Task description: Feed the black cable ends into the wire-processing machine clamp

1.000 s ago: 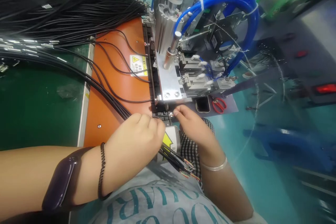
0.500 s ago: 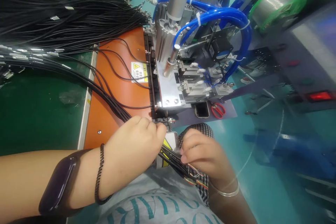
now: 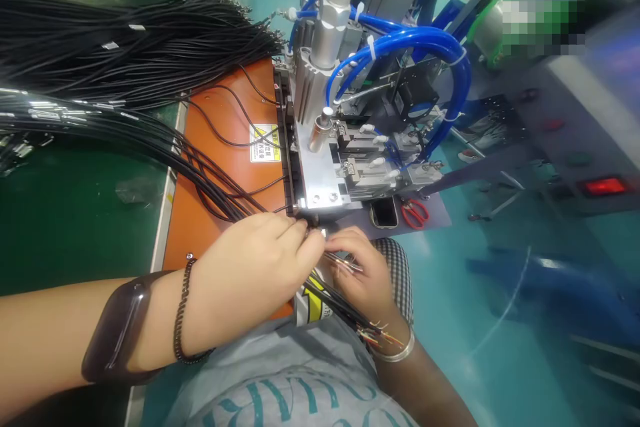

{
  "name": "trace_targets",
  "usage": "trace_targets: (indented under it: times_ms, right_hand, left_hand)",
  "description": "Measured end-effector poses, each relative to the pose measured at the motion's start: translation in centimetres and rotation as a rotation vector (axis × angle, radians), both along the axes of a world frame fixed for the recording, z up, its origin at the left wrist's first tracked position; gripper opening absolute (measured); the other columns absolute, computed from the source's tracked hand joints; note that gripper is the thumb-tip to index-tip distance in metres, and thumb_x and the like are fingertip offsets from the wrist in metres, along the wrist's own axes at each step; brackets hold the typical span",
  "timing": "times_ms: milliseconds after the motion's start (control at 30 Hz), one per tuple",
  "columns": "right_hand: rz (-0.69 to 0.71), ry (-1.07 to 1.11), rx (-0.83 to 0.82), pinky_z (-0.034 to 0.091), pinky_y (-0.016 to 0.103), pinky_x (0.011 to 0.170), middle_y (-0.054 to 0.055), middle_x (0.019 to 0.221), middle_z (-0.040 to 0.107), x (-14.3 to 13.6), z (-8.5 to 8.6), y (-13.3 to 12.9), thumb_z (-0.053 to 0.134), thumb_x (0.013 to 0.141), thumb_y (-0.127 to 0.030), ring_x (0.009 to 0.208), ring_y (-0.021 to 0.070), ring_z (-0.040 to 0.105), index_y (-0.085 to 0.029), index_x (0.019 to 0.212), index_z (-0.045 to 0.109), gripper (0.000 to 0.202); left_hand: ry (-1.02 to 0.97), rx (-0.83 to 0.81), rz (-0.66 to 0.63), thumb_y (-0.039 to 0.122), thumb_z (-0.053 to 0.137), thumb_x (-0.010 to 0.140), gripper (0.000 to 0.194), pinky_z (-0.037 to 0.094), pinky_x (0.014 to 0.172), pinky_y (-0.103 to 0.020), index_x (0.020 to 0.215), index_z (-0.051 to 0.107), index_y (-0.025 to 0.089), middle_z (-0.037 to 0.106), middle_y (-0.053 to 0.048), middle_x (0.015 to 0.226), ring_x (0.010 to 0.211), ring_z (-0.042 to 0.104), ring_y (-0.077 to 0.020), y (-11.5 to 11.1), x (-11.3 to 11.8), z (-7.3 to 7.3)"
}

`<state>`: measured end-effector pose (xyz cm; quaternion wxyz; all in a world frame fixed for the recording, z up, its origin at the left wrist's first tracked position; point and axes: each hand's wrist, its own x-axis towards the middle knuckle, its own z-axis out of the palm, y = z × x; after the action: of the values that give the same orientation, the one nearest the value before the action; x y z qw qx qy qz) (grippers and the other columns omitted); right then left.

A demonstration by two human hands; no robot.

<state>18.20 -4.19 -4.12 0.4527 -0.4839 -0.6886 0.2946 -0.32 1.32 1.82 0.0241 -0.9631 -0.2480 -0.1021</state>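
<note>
A bundle of black cables (image 3: pixel 200 180) runs from the left across the orange plate (image 3: pixel 210 113) into my left hand (image 3: pixel 260 257), which is closed round it. Below my left hand the bundle comes out again, its stripped ends (image 3: pixel 380 337) showing coloured wires over my lap. My right hand (image 3: pixel 363 270) is pinching cable ends close to the fingertips of my left hand, just below the front corner of the metal fixture (image 3: pixel 323 180). Several single cables lead over the orange plate to the black edge strip of the fixture. My fingers hide the exact contact point.
A large pile of black cables (image 3: pixel 130 47) lies at the back left beside the green mat (image 3: pixel 75 213). Blue air hoses (image 3: pixel 430 40) arch over the fixture. A phone (image 3: pixel 385 212) and red-handled scissors (image 3: pixel 415 213) lie right of it.
My right hand has moved up and left, from the hanging wire ends to beside my left fingertips. The fixture's central cylinder shaft now shows a threaded top as the view has shifted slightly.
</note>
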Motion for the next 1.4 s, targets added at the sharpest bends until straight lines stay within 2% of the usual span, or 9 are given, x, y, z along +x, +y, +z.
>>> trace_targets:
  times_ms: [233,367,633,733,867,1067,1167,1333,1400]
  right_hand:
    - [-0.141,0.032,-0.081,0.048,0.033,0.074,0.002,0.084,0.066,-1.0,0.2,0.5,0.062,0.082,-0.015,0.082,0.0175,0.059,-0.023,0.087,0.064,0.009]
    - [-0.124,0.071,-0.097,0.048,0.032,0.074,0.001,0.080,0.066,-1.3,0.5,0.7,0.066,0.080,-0.018,0.080,0.0164,0.059,-0.022,0.081,0.064,0.005]
    - [-0.399,0.048,-0.018,0.049,0.034,0.071,0.003,0.083,0.063,-0.8,0.4,0.2,0.065,0.080,-0.020,0.077,0.0178,0.059,-0.023,0.089,0.063,0.010]
    - [-0.346,-0.015,0.011,0.048,0.034,0.071,0.003,0.078,0.065,-0.7,0.8,0.0,0.064,0.081,-0.018,0.075,0.0181,0.059,-0.022,0.083,0.065,0.005]
    - [-0.131,0.003,-0.121,0.048,0.031,0.067,0.001,0.071,0.065,-0.9,1.5,0.0,0.065,0.080,-0.019,0.069,0.0163,0.058,-0.021,0.075,0.066,0.006]
    - [-0.384,0.040,-0.195,0.049,0.030,0.068,0.002,0.080,0.066,-0.9,1.9,0.1,0.061,0.084,-0.025,0.075,0.0167,0.060,-0.022,0.086,0.067,0.007]
    - [-0.366,0.001,-0.149,0.048,0.031,0.068,0.003,0.077,0.066,-1.0,2.1,0.2,0.056,0.087,-0.024,0.074,0.0172,0.059,-0.021,0.078,0.065,0.013]
    - [-0.103,-0.147,-0.177,0.046,0.035,0.078,0.002,0.083,0.069,-1.3,2.0,0.4,0.063,0.083,-0.022,0.083,0.0193,0.059,-0.022,0.081,0.067,0.005]
    - [-0.181,-0.107,-0.182,0.046,0.033,0.076,0.003,0.085,0.068,-1.3,1.8,0.4,0.064,0.083,-0.023,0.082,0.0190,0.059,-0.023,0.088,0.067,0.006]
  left_hand:
    - [-0.064,-0.016,-0.087,0.009,0.045,0.080,0.014,0.051,0.063,-0.036,0.082,0.058,0.013,0.063,-0.008,0.078,0.073,0.061,-0.0231,0.3,0.4,-0.7]
    - [-0.011,-0.143,0.010,0.009,0.047,0.080,0.013,0.046,0.055,-0.033,0.088,0.054,0.016,0.057,-0.002,0.070,0.064,0.055,-0.0200,0.5,0.7,-0.8]
    - [0.012,-0.099,0.006,0.004,0.047,0.077,0.016,0.042,0.054,-0.031,0.083,0.052,0.018,0.055,0.000,0.068,0.063,0.055,-0.0198,0.9,0.4,-0.7]
    - [0.013,-0.041,0.022,0.003,0.046,0.078,0.015,0.042,0.054,-0.031,0.079,0.051,0.018,0.054,-0.001,0.065,0.060,0.055,-0.0196,0.8,0.4,-1.0]
    - [0.003,0.020,0.033,0.002,0.046,0.078,0.016,0.042,0.052,-0.031,0.081,0.053,0.016,0.054,-0.001,0.065,0.059,0.054,-0.0194,0.7,0.3,-1.2]
    - [0.005,0.044,0.024,0.003,0.046,0.079,0.015,0.042,0.052,-0.030,0.079,0.053,0.016,0.054,-0.001,0.064,0.058,0.054,-0.0186,0.5,0.3,-1.0]
    - [-0.002,0.045,0.027,0.002,0.048,0.077,0.015,0.043,0.051,-0.031,0.077,0.050,0.017,0.054,-0.001,0.064,0.057,0.055,-0.0185,0.4,0.4,-1.1]
    - [-0.043,0.032,0.042,0.001,0.050,0.074,0.017,0.043,0.049,-0.030,0.075,0.047,0.017,0.052,0.001,0.062,0.055,0.054,-0.0176,0.3,0.3,-1.3]
    - [-0.051,0.035,0.056,0.001,0.051,0.074,0.017,0.043,0.048,-0.031,0.075,0.047,0.017,0.051,0.001,0.061,0.054,0.054,-0.0176,0.3,0.3,-1.3]
